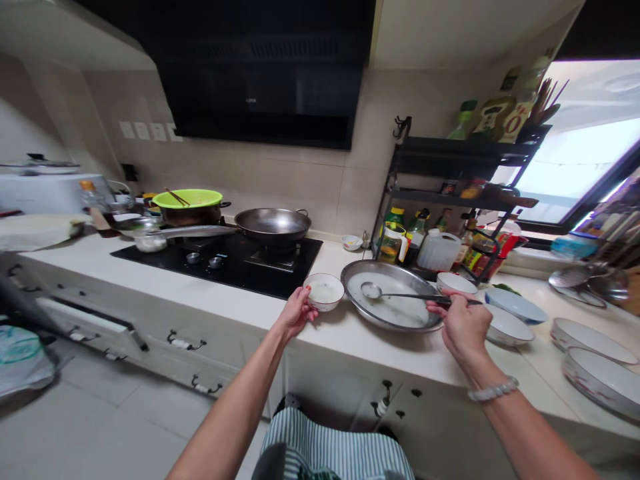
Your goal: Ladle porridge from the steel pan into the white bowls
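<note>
Far to the left of a wide metal basin [367, 317], a lime-green tub [187, 198] sits at the back of a kitchen hob, chopsticks across its rim. A dark wok [273, 225] rests on the burner to the basin's left and rear. Just beside the basin's left rim, the left hand [297, 311] has its fingers and thumb clamped on a small patterned bowl [327, 307], held roughly level with pale, cloudy liquid inside. Over the basin itself, a metal ladle [400, 295] lies nearly crosswise, its long axis running from the scoop on the basin's left side out past the right rim. The scoop points toward the small bowl, with the basin's left rim between them; whether it dips into the milky, dark-flecked liquid cannot be told. At the basin's right edge, the right hand [465, 323], a pale beaded bracelet [494, 390] at its wrist, closes around the ladle's dark handle; this hand has the grip, though the left is nearer the scoop. Behind the basin and to its right stands a black rack [450, 197] of bottles; farther right of the basin, a blue-tinged bowl [517, 305] sits among white bowls [603, 383].
</note>
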A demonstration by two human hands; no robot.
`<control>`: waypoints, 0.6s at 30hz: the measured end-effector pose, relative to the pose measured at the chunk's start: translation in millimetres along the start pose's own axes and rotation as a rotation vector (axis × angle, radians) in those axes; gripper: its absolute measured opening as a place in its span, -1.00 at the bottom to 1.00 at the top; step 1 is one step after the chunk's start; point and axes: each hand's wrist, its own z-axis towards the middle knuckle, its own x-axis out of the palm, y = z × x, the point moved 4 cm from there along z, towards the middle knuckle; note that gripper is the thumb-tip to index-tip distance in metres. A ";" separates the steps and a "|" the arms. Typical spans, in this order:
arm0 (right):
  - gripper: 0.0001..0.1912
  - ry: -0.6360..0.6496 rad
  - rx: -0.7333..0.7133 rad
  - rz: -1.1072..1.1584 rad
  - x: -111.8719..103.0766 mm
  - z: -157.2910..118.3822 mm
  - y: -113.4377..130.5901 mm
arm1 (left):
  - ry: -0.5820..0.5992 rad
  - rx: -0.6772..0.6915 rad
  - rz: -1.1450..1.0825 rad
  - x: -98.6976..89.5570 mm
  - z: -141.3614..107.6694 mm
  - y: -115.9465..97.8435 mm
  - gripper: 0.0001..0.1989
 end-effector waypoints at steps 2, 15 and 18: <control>-0.90 -0.004 -0.002 0.004 0.4 0.5 1.1 | -0.001 -0.001 -0.001 0.2 -0.1 -0.3 -0.42; -0.87 0.080 -0.054 0.074 34.4 -8.1 24.6 | 0.001 -0.003 -0.011 0.3 -0.4 -0.1 -0.44; -0.85 0.152 -0.095 0.066 51.2 -20.7 30.3 | -0.007 -0.006 -0.012 0.2 -0.5 0.2 -0.45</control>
